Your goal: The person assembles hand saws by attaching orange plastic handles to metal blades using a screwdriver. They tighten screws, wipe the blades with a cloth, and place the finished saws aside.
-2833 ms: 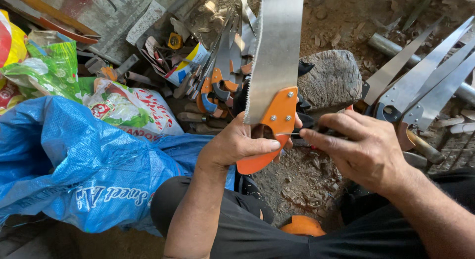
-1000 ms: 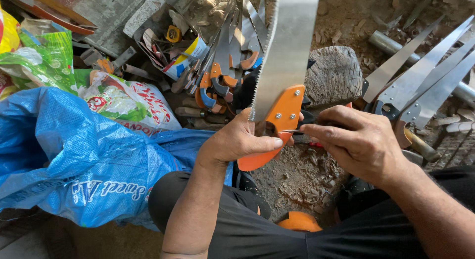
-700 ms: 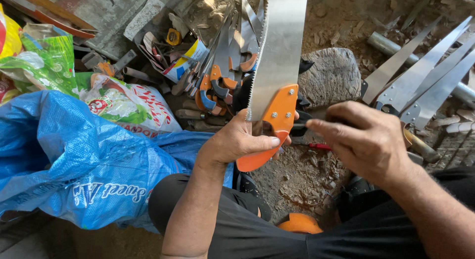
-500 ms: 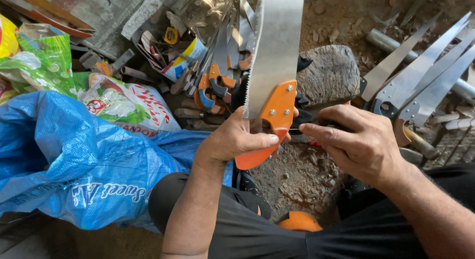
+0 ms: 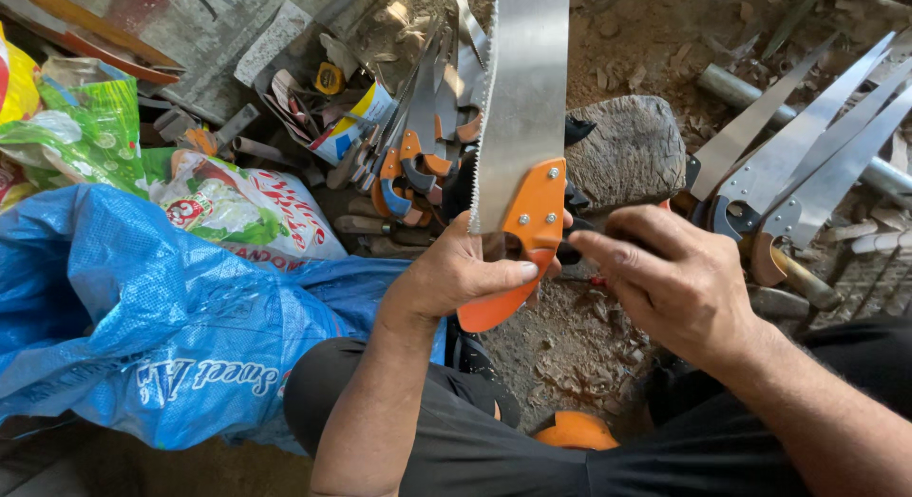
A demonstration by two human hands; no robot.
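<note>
A hand saw (image 5: 521,107) is held upright in the middle of the view, its steel blade running up toward the top edge with the toothed edge on the left. The orange handle (image 5: 522,240) is gripped by the left hand (image 5: 456,274): the fingers are wrapped behind it and the thumb (image 5: 503,272) is pressed across its front, just below the rivets. The saw is kept above the person's lap, in front of a weathered wooden block (image 5: 627,150).

Just beside the handle, on its right, the right hand (image 5: 670,278) is closed, its fingers curled together around a dark, slim tool (image 5: 575,250) whose tip meets the handle's right edge. What kind of tool it is cannot be told; most of it is hidden by the knuckles, and a trace of red is seen beneath the hand.

Behind the saw, a pile of finished saws (image 5: 418,164) with orange and blue handles is seen lying on the dirt. To the right, several bare saw blades (image 5: 807,145) are fanned out, with a metal pipe (image 5: 750,93) behind them. On the left, a large blue woven sack (image 5: 142,316) is spread beside the person's knee, with a white printed bag (image 5: 247,212) and a green printed bag (image 5: 81,126) beyond it. Another orange handle (image 5: 575,429) is glimpsed between the legs, low in the view.
</note>
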